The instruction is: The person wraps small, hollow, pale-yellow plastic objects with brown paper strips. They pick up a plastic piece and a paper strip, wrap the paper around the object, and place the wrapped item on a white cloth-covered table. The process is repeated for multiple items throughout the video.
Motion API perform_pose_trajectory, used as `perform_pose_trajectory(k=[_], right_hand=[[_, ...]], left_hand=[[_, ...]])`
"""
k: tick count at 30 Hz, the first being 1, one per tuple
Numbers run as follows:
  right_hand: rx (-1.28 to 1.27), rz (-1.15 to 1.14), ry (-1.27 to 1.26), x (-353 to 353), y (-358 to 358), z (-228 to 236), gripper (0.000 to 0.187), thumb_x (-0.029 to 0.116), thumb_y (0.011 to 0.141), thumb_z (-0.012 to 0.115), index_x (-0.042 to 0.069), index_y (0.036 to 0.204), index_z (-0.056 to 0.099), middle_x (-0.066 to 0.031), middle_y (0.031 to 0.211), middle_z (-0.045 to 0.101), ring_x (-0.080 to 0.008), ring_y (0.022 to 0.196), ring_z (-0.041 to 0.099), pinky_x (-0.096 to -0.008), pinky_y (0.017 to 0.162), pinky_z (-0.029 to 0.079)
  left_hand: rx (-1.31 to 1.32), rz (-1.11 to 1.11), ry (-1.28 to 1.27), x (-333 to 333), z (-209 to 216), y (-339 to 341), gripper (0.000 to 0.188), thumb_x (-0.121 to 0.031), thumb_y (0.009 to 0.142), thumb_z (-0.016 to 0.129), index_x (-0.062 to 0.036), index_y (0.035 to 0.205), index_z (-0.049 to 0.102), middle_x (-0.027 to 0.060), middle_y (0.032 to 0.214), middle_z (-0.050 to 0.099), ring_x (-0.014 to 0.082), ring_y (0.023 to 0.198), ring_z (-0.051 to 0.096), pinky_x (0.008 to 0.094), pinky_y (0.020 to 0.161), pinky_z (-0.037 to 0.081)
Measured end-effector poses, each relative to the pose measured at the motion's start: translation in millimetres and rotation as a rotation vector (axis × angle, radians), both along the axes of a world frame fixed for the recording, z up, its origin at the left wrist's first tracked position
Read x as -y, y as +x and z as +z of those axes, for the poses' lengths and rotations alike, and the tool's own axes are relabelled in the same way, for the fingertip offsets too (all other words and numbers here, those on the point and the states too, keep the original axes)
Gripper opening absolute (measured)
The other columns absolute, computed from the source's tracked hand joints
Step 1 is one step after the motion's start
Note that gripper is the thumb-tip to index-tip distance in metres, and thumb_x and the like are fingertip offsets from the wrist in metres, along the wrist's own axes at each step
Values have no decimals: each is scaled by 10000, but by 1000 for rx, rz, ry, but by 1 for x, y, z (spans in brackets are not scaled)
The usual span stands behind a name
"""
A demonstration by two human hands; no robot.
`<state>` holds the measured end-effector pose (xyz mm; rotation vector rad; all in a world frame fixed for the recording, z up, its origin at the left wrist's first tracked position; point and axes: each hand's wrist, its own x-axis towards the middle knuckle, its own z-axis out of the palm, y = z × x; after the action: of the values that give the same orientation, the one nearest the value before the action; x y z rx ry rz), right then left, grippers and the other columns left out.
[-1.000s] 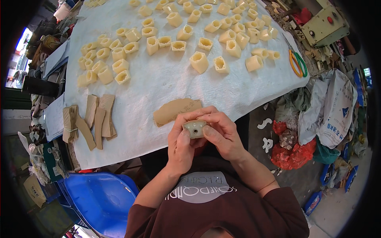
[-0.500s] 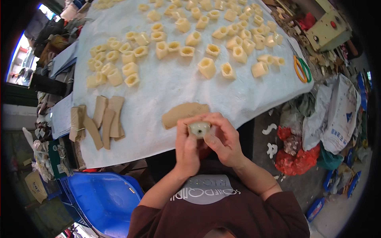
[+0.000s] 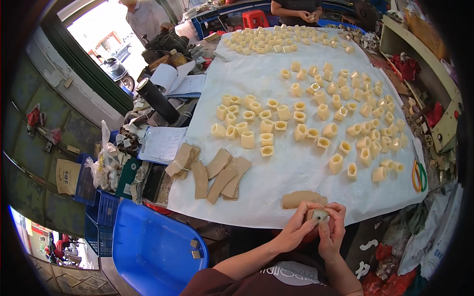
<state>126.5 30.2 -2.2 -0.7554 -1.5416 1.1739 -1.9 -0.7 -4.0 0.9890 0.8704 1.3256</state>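
Between my two hands is a small pale grey-green block with a dark round hole (image 3: 321,215), just over the table's near edge. My left hand (image 3: 295,231) grips its left side, thumb below and fingers curled behind. On the other side, my right hand (image 3: 334,229) pinches it with thumb and fingers. Directly beyond my fingers lies a flat tan piece (image 3: 296,198) with an uneven edge. Several tan strips (image 3: 220,183) lie to the left, a few bundled with string. Rows of cream, hollow, tube-like pieces (image 3: 335,164) stand farther up the white cloth (image 3: 237,214).
A blue tub (image 3: 148,246) holding two small blocks stands left of me. Clipboards with papers (image 3: 163,143) and a black cylinder (image 3: 158,101) line the table's left side. Green and orange rings (image 3: 419,176) lie at the right edge. Another person's hands (image 3: 310,17) work at the far end.
My view has swung left and up, so the table and my hands appear farther right and lower. Both hands still hold the block, and its hole still shows.
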Motion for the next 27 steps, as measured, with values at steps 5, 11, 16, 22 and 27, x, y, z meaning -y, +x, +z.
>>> perform_pose_trajectory(k=[5, 11, 16, 22, 27], right_hand=[[49, 12, 43, 3, 6, 5, 276, 150, 825, 556, 31, 1070, 513, -157, 1099, 389, -244, 1021, 395, -368, 895, 327], [71, 81, 216, -22, 9, 22, 200, 148, 837, 517, 42, 1003, 554, -175, 1049, 471, -280, 958, 447, -384, 845, 365], [-247, 577, -562, -35, 3, 21, 186, 147, 867, 458, 3, 874, 576, -148, 1112, 469, -206, 965, 497, -322, 820, 411], [-351, 831, -721, -38, 10, 0, 302, 267, 884, 473, -6, 831, 590, -168, 1142, 449, -213, 943, 515, -332, 785, 440], [-440, 850, -816, -36, 9, 4, 345, 297, 900, 457, -15, 848, 595, -175, 1163, 438, -219, 992, 494, -342, 826, 423]], left_hand=[[-1, -4, -4, 4, 3, 3, 330, -107, 844, 433, -34, 1161, 373, 86, 1153, 434, 154, 1078, 413, 302, 945, 328], [197, -151, -249, 0, 14, -16, 298, -158, 793, 486, -79, 1076, 438, 36, 905, 519, 98, 694, 474, 194, 554, 385], [145, -240, -284, 4, 17, -7, 388, -193, 769, 522, -22, 1106, 435, 64, 841, 527, 113, 670, 494, 198, 532, 382], [146, -204, -350, 1, 19, -2, 424, -210, 747, 535, 41, 1076, 446, 121, 833, 549, 140, 648, 518, 207, 495, 393], [187, -219, -331, 1, 21, -4, 515, -287, 736, 565, 58, 1095, 431, 156, 817, 558, 152, 641, 531, 202, 471, 391]])
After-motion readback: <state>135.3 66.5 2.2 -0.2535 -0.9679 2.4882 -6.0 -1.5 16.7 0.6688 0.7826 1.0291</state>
